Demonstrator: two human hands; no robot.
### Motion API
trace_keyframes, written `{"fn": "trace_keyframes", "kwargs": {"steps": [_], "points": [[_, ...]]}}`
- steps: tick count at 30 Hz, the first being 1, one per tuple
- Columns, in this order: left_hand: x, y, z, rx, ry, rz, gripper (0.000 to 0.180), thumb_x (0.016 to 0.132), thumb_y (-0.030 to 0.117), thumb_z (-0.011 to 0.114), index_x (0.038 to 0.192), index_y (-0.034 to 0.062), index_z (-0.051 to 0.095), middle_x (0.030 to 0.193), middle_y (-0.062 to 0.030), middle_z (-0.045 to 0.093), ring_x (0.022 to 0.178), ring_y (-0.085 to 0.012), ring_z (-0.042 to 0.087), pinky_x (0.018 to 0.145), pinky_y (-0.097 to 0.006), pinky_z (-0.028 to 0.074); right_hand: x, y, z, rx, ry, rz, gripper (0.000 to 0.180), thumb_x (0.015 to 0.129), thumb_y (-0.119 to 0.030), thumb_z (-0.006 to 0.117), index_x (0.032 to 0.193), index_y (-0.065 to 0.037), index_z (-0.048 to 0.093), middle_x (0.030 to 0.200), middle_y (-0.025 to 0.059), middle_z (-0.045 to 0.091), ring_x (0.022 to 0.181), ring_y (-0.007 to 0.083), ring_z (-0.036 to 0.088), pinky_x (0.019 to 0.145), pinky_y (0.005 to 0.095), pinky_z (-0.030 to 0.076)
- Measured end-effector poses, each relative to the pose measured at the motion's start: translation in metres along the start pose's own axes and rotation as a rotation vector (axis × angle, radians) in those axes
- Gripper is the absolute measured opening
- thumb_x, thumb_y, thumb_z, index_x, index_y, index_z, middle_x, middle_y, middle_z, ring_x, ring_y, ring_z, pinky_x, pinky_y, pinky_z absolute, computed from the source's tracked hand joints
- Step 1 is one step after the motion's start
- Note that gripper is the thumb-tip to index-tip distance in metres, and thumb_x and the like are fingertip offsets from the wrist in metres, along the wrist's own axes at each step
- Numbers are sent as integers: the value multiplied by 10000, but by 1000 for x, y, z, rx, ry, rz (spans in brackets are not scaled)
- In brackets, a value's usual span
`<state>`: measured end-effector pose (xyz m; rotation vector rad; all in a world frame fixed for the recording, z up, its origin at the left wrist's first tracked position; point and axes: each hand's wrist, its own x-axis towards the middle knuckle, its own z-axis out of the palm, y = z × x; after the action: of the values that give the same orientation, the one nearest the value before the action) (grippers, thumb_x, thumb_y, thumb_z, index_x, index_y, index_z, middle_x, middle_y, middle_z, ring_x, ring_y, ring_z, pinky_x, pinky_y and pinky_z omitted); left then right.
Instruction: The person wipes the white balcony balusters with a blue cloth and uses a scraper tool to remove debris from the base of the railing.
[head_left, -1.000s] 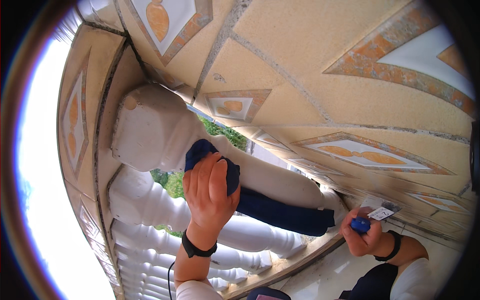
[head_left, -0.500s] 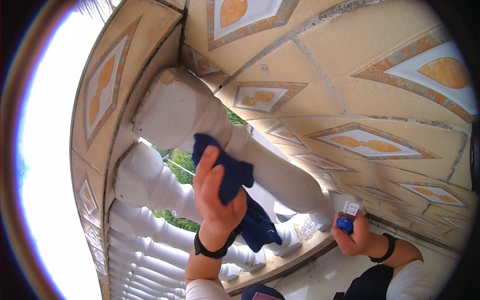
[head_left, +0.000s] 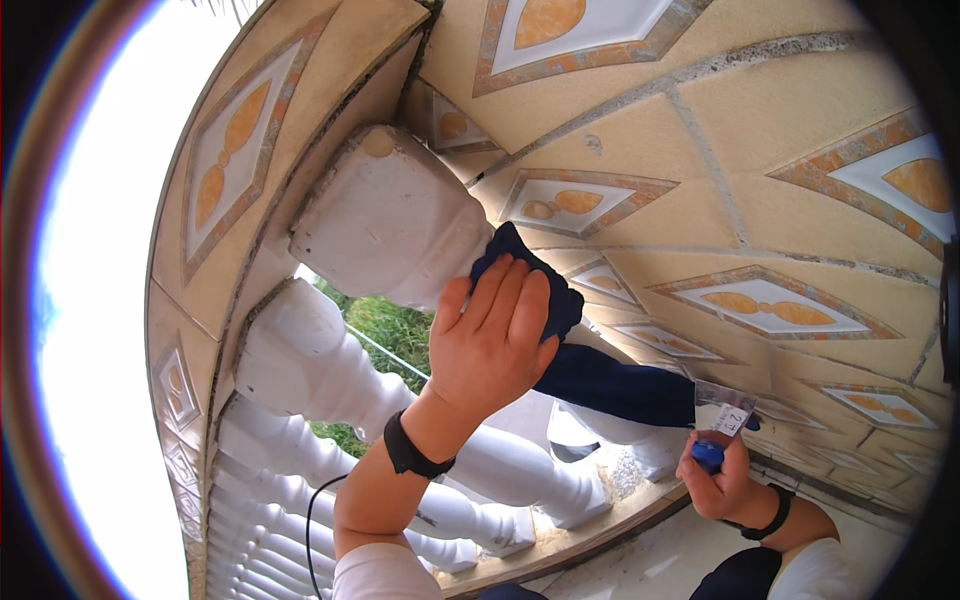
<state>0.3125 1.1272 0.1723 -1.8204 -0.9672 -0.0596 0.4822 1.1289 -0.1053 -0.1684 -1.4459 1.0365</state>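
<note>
Clearly the soft, light cloth (head_left: pixel 560 340) bunches under the left hand (head_left: pixel 490 345) pressing it to the baluster (head_left: pixel 390 225); right hand (head_left: pixel 722 480) grips a small blue thing (head_left: pixel 707 455).

A row of white, turned stone balusters (head_left: pixel 300 370) carries everything here, running from about ten o'clock down toward seven o'clock at the lower left rim. The nearest white baluster (head_left: pixel 385 225), with a broad square block at its upper end, slants from eleven o'clock toward five o'clock. A dark blue cloth (head_left: pixel 590 375) lies draped directly on its narrower shaft near the centre, trailing toward four o'clock. The balusters' feet stand on a beige speckled stone ledge (head_left: pixel 590 525) at six o'clock. Their tops meet a beige tiled rail with orange diamond insets (head_left: pixel 235 150), curving from twelve o'clock round to eight o'clock.
</note>
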Motion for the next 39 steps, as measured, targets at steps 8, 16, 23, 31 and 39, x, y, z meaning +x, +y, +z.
{"fn": "trace_keyframes", "kwargs": {"steps": [8, 16, 23, 31, 39], "points": [[-87, 0, -6, -220, 138, -527, 437, 698, 16, 532, 1120, -49, 437, 1066, -240, 526, 949, -393, 535, 844, -434, 435, 6, -21, -15, 8, 48, 35, 290, 801, -22, 552, 1018, 65, 381, 725, 99, 550, 593, 132, 532, 560, 262, 454], [3, -54, -54, -43, 426, -456, 467, 719, 6, 510, 1180, -24, 443, 1157, -228, 497, 1039, -402, 482, 925, -463, 357, 9, -36, -12, -75, -113, 28, 274, 805, -14, 551, 1025, 25, 394, 724, 67, 532, 577, 94, 502, 542, 234, 431], [25, -64, -32, 139, 420, -221, 493, 690, 86, 556, 1168, 1, 477, 1176, -196, 499, 1077, -366, 468, 940, -462, 320, 2, -34, 1, -68, -113, 23, 270, 802, -21, 562, 1021, 22, 411, 740, 69, 542, 589, 96, 509, 547, 234, 431], [35, -68, -37, -51, 289, 80, 470, 580, -4, 611, 1043, 46, 549, 1096, -143, 555, 1032, -321, 514, 886, -437, 380, 15, -54, 43, -66, -203, -24, 231, 791, -33, 569, 983, 13, 450, 713, 65, 541, 602, 122, 503, 573, 255, 428], [-54, -34, -35, -148, 155, -108, 411, 577, 12, 625, 979, 63, 559, 985, -91, 547, 913, -266, 530, 783, -366, 437, -1, -41, 42, -12, -127, -46, 325, 763, -75, 600, 1053, 33, 500, 688, 71, 557, 551, 155, 510, 535, 277, 432]]}}
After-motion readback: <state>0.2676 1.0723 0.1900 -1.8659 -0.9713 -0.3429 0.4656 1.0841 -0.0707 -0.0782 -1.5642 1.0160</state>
